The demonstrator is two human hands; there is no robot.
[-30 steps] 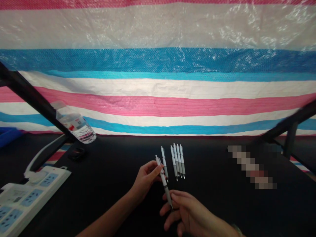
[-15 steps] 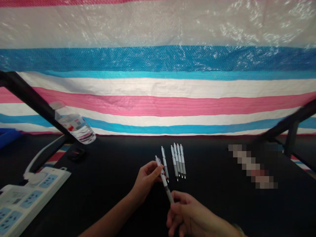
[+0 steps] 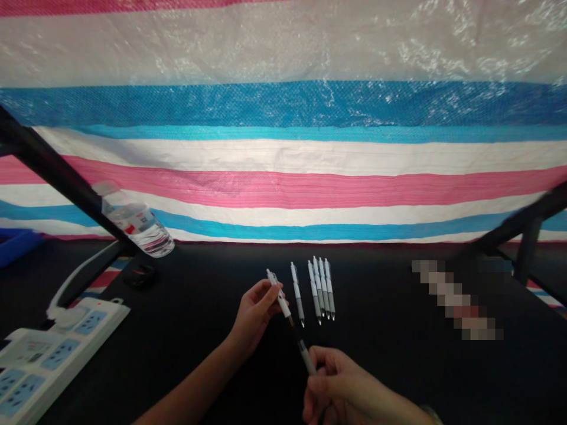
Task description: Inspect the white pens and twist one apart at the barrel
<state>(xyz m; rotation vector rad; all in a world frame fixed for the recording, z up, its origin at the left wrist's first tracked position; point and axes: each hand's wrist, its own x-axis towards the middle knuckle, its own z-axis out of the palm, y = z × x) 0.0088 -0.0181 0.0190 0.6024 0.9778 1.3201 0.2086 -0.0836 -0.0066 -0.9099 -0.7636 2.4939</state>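
My left hand [image 3: 257, 313] pinches the white upper barrel [image 3: 282, 304] of a pen, its clip end pointing up and left. Lower right, my right hand [image 3: 339, 383] grips the grey lower part [image 3: 306, 359] of the same pen. Between the two parts a dark, thin stretch shows, probably the refill. Just right of my left hand a single white and grey pen [image 3: 297, 294] lies on the black table [image 3: 376, 330]. Beside it, several similar pens [image 3: 322, 289] lie in a close group, tips toward me.
A white power strip [image 3: 57, 360] with a plugged-in cable is at the left. Behind it are a small black object [image 3: 139, 275], a tilted clear bottle [image 3: 146, 230] and a blue tray [image 3: 18, 245]. A blurred-out item lies at the right. Striped sheeting [image 3: 283, 189] hangs behind.
My left hand has moved left and slightly up with the white barrel, widening the gap to the grey part. My right hand has shifted slightly right and down.
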